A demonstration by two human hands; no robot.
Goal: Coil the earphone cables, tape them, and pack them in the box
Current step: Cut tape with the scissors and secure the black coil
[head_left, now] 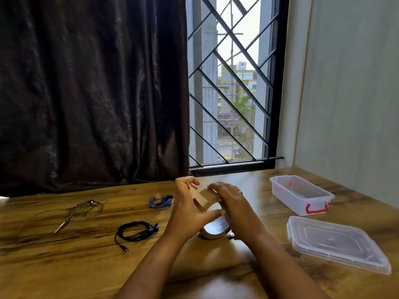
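a tape roll is gripped from above by the right hand, fingers curled over it. a brown strip is drawn across to the left hand; whether that hand pinches it cannot be told. the black earphones, coiled but untaped, lie on the bench near the left hand, on its left. that hand is the nearer one. the coil's long axis runs left to right, and the plug trails towards the person. the box stands open, beyond and right of the right hand.
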